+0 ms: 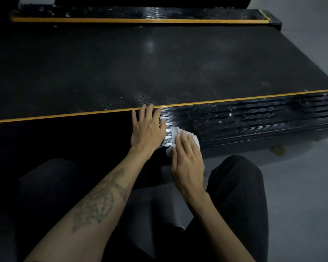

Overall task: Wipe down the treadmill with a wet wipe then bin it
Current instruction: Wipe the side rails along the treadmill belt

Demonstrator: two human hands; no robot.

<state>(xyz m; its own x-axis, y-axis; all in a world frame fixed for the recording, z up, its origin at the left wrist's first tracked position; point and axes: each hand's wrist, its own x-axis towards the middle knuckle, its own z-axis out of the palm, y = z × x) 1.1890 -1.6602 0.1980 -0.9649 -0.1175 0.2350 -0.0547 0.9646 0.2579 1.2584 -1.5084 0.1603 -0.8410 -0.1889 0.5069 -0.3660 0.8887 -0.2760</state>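
Note:
The black treadmill point(159, 63) lies across the view, its dark belt bordered by yellow stripes. The near ribbed side rail point(254, 114) is dusty with pale specks to the right. My left hand point(148, 129) rests flat on that rail, fingers straight, fingertips at the yellow stripe. Just right of it, my right hand point(187, 159) presses a crumpled white wet wipe point(175, 131) onto the rail's ribs and near edge, fingers laid over it. Most of the wipe is hidden under that hand.
The far side rail point(140, 16) with its yellow stripe runs along the top. Grey floor point(301, 176) lies to the right and under me. My knees in black trousers point(240, 186) are close to the treadmill's near edge. No bin is in view.

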